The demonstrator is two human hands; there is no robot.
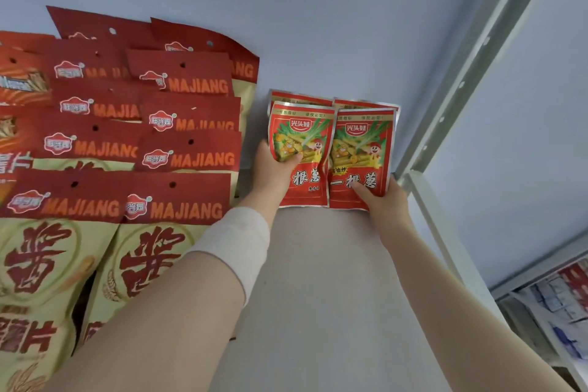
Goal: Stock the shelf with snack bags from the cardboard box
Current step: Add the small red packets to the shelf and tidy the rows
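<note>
Fingers curled, your left hand (273, 171) pinches the left snack bag (305, 137), thumb across its front; your right hand (386, 202) grips the right snack bag (366, 143) at its lower edge. Both bags stand touching at the back of the shelf (318, 280), beside the stacked MAJIANG bags (178, 208).

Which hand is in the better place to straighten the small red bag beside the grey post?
Right. The right hand holds that bag at its lower edge, by the post. The left hand grips the other small bag, nearer the MAJIANG bags.
</note>
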